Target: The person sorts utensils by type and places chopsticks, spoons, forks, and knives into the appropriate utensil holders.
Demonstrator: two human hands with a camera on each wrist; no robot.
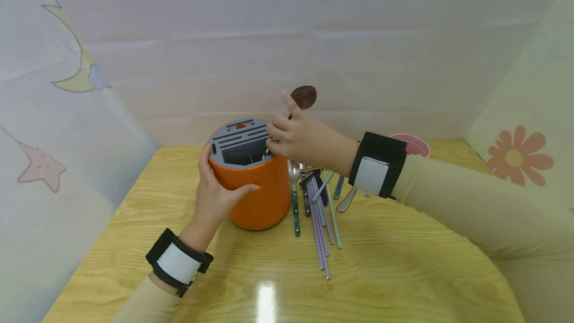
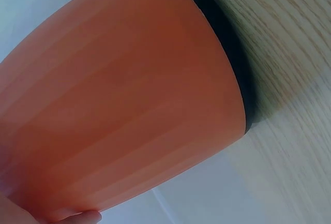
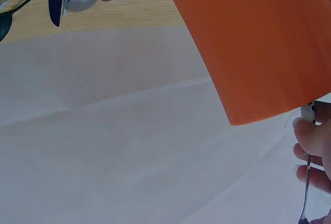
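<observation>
An orange cutlery holder [image 1: 257,193] with a grey slotted lid [image 1: 239,136] stands on the wooden table [image 1: 394,258]. My left hand [image 1: 219,191] grips its near left side, thumb on the front wall; in the left wrist view the orange wall [image 2: 124,94] fills the frame. My right hand [image 1: 300,138] hovers over the lid's open compartment and pinches a dark spoon [image 1: 303,97], bowl up, handle pointing down into the opening. In the right wrist view the holder [image 3: 258,38] shows upside down, and beside it my fingers [image 3: 310,151] hold a thin handle.
Loose cutlery lies right of the holder: a spoon with a patterned handle [image 1: 294,198], purple and pale straws or chopsticks [image 1: 319,223], other spoons [image 1: 347,198]. A pink cup [image 1: 412,144] stands behind my right wrist. Fabric walls enclose the table at the back and sides.
</observation>
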